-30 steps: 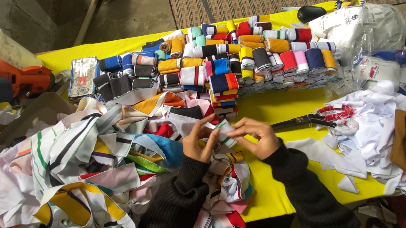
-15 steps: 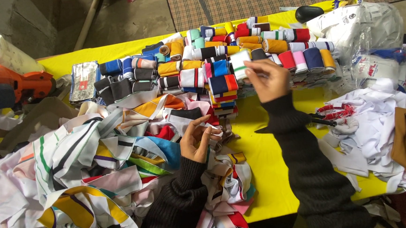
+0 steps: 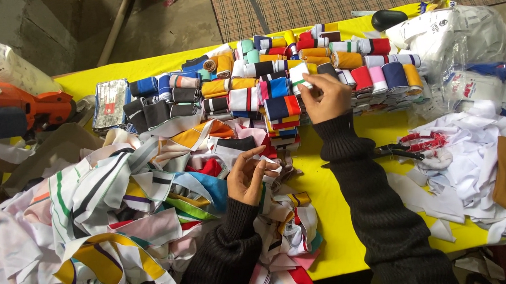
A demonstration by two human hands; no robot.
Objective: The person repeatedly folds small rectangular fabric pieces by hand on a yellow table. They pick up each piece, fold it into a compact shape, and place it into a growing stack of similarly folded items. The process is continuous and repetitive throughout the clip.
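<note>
The right hand (image 3: 327, 98) has its fingers pinched closed on a small folded white piece with a green stripe (image 3: 299, 76), held upright with its long side pointing away from the person, at the near face of the rows of folded colourful fabric rolls (image 3: 295, 69) that run along the far edge of the yellow table (image 3: 334, 225). Just beside it on the left, touching the rows, stands a short stack of red, blue and yellow folded pieces (image 3: 282, 115). The left hand (image 3: 249, 177) hovers palm-up nearer the person, fingers loosely curled and gripping nothing that can be made out, over the loose heap of striped fabric strips (image 3: 122, 208) that covers the table's left half. The held piece lies ahead and to the right of that hand, so the right hand is far nearer the rows. Black-handled scissors (image 3: 400, 150) lie toward the right edge by a pile of white scraps (image 3: 465, 164)
</note>
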